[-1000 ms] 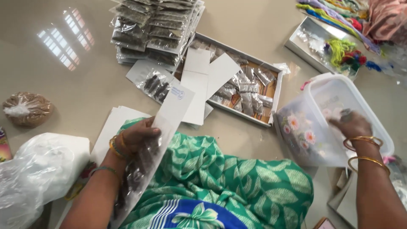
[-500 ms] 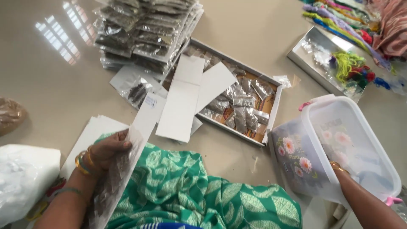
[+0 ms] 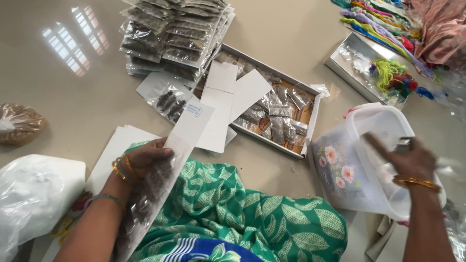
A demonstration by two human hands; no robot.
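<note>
My left hand grips a long clear packet by its side. The packet has a white card top and dark bits inside, and it lies slanted across my green leaf-print lap. My right hand is blurred and hovers over a white plastic tub with pink flowers printed on its side. A small grey object shows at its fingers, with one finger stretched to the left. What the tub holds is hidden.
A flat tray of small packets with white cards lies ahead. A stack of filled packets stands behind it. White sheets, a brown bag and a white plastic bag lie left. Another tray with coloured threads lies far right.
My right hand left the tub's inside, dropped low to the right, and is now raised over the tub with a small grey object. My left hand kept hold of the packet.
</note>
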